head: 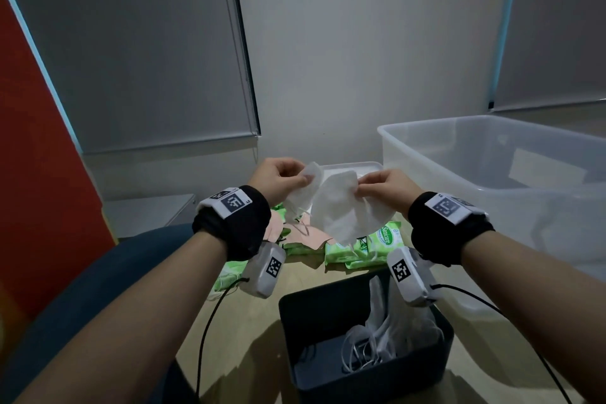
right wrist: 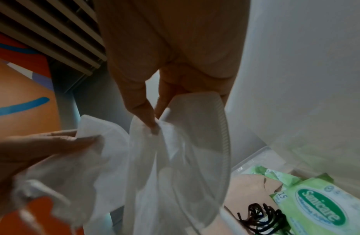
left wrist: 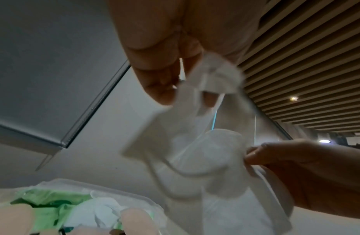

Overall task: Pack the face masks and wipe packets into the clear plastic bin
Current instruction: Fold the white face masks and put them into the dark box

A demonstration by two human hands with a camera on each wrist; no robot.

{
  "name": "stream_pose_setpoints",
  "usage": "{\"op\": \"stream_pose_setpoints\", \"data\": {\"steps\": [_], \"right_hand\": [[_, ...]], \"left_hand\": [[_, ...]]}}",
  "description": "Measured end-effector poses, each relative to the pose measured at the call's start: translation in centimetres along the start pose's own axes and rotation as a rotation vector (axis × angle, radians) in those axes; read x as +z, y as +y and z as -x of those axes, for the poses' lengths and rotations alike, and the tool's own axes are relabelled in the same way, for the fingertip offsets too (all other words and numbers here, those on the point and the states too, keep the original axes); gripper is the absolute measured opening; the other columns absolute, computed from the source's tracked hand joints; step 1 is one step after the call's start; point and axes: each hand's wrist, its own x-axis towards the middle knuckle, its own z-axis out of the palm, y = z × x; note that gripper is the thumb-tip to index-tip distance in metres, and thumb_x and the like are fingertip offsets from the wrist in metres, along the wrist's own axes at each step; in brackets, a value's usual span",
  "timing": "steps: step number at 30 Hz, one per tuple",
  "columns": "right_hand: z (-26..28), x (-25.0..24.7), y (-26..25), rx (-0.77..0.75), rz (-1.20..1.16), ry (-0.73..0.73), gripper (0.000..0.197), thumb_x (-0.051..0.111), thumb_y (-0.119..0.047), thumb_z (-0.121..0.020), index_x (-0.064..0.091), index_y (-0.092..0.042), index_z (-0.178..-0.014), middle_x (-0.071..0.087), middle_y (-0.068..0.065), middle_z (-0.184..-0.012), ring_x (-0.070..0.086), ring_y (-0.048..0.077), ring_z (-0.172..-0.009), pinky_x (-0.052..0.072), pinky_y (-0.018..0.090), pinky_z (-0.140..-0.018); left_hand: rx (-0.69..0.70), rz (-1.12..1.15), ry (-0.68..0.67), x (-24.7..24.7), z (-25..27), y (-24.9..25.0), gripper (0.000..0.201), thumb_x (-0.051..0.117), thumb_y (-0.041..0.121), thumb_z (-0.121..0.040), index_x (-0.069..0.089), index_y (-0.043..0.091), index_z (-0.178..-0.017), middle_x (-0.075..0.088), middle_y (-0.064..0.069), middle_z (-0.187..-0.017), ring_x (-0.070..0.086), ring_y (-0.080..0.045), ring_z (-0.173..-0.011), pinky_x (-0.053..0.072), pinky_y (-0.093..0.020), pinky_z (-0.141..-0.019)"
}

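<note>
Both hands are raised above the table, each pinching a white face mask. My left hand holds the smaller-looking folded mask by its top edge; this mask hangs blurred in the left wrist view. My right hand pinches the larger white mask, also the mask hanging from thumb and finger in the right wrist view. Green wipe packets and tan masks lie on the table below. The clear plastic bin stands at the right.
A dark grey bin with white masks in it sits at the near edge. A clear lid or tray lies behind the hands. A dark blue chair is at the left. More wipe packets lie under my left wrist.
</note>
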Motion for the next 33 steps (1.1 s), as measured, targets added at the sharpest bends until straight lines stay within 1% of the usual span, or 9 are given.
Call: {"op": "stream_pose_setpoints", "data": {"steps": [6, 12, 15, 17, 19, 21, 25, 29, 33], "right_hand": [[0.3, -1.0, -0.2, -0.039, 0.133, -0.011, 0.02, 0.071, -0.013, -0.078, 0.064, -0.021, -0.061, 0.058, -0.002, -0.063, 0.051, 0.01, -0.061, 0.04, 0.02, -0.06], [-0.4, -1.4, 0.3, -0.006, 0.098, 0.107, 0.015, 0.077, -0.021, -0.074, 0.065, -0.02, -0.066, 0.059, -0.003, -0.065, 0.054, 0.013, -0.065, 0.042, 0.023, -0.062], [-0.5, -0.5, 0.3, -0.003, 0.072, 0.102, 0.014, 0.077, -0.02, -0.074, 0.065, -0.019, -0.067, 0.058, -0.003, -0.065, 0.053, 0.012, -0.064, 0.041, 0.021, -0.06], [-0.4, 0.3, 0.1, -0.022, 0.044, 0.06, 0.011, 0.075, -0.017, -0.076, 0.067, -0.016, -0.07, 0.059, -0.002, -0.065, 0.053, 0.011, -0.063, 0.042, 0.021, -0.06], [-0.2, 0.8, 0.0, -0.06, 0.011, 0.019, 0.012, 0.074, -0.014, -0.077, 0.066, -0.016, -0.068, 0.059, -0.003, -0.064, 0.052, 0.009, -0.061, 0.042, 0.022, -0.063], [-0.1, 0.9, -0.1, -0.095, -0.002, 0.021, 0.02, 0.072, -0.012, -0.078, 0.063, -0.019, -0.063, 0.058, -0.005, -0.062, 0.051, 0.006, -0.059, 0.041, 0.02, -0.061], [-0.2, -0.3, 0.0, -0.093, -0.099, 0.042, 0.021, 0.068, -0.006, -0.081, 0.064, -0.018, -0.065, 0.06, -0.006, -0.056, 0.053, 0.004, -0.051, 0.043, 0.015, -0.055], [0.1, -0.9, -0.1, -0.107, -0.139, -0.042, 0.018, 0.071, -0.006, -0.079, 0.068, -0.019, -0.066, 0.065, -0.006, -0.058, 0.058, 0.006, -0.053, 0.047, 0.02, -0.061], [0.4, -0.5, -0.3, -0.14, -0.12, -0.052, 0.02, 0.07, -0.005, -0.079, 0.069, -0.021, -0.066, 0.063, 0.003, -0.068, 0.055, 0.011, -0.062, 0.046, 0.023, -0.067]], "left_hand": [[-0.05, -0.095, 0.077, 0.0, -0.8, -0.2, 0.005, 0.066, 0.008, -0.083, 0.066, 0.012, -0.086, 0.061, -0.004, -0.076, 0.056, -0.019, -0.072, 0.046, -0.028, -0.071], [-0.074, -0.198, 0.212, 0.1, -1.0, -0.1, 0.018, 0.069, 0.006, -0.077, 0.061, 0.014, -0.091, 0.056, -0.002, -0.072, 0.051, -0.016, -0.065, 0.041, -0.022, -0.06], [-0.04, -0.223, 0.122, 1.7, 0.1, 1.3, 0.032, 0.059, 0.0, -0.08, 0.059, 0.019, -0.106, 0.048, 0.004, -0.058, 0.048, -0.005, -0.045, 0.04, -0.018, -0.047], [-0.047, -0.198, 0.017, 3.1, 0.6, 2.0, 0.029, 0.056, 0.0, -0.082, 0.059, 0.022, -0.101, 0.051, 0.002, -0.054, 0.049, -0.002, -0.036, 0.045, -0.018, -0.043], [-0.109, -0.101, -0.082, 4.2, 0.9, 2.5, 0.015, 0.057, 0.002, -0.086, 0.062, 0.015, -0.093, 0.058, -0.005, -0.059, 0.057, -0.009, -0.045, 0.056, -0.026, -0.055], [-0.148, 0.018, -0.162, 4.4, 0.8, 2.8, 0.008, 0.062, 0.001, -0.085, 0.062, 0.007, -0.09, 0.062, -0.009, -0.068, 0.061, -0.012, -0.054, 0.056, -0.027, -0.065], [-0.111, 0.217, -0.227, 3.2, 0.1, 2.7, 0.035, 0.061, -0.019, -0.077, 0.06, -0.008, -0.109, 0.068, -0.001, -0.067, 0.066, -0.005, -0.057, 0.056, -0.016, -0.063], [0.04, -0.07, -0.104, 2.6, -0.2, 2.8, 0.021, 0.067, 0.007, -0.083, 0.068, -0.005, -0.1, 0.063, -0.008, -0.07, 0.058, -0.01, -0.058, 0.044, -0.012, -0.052], [0.2, -0.32, -0.092, 3.0, -0.4, 2.5, 0.019, 0.066, 0.026, -0.085, 0.068, 0.008, -0.091, 0.055, -0.005, -0.095, 0.05, -0.011, -0.087, 0.039, -0.024, -0.075]]}}
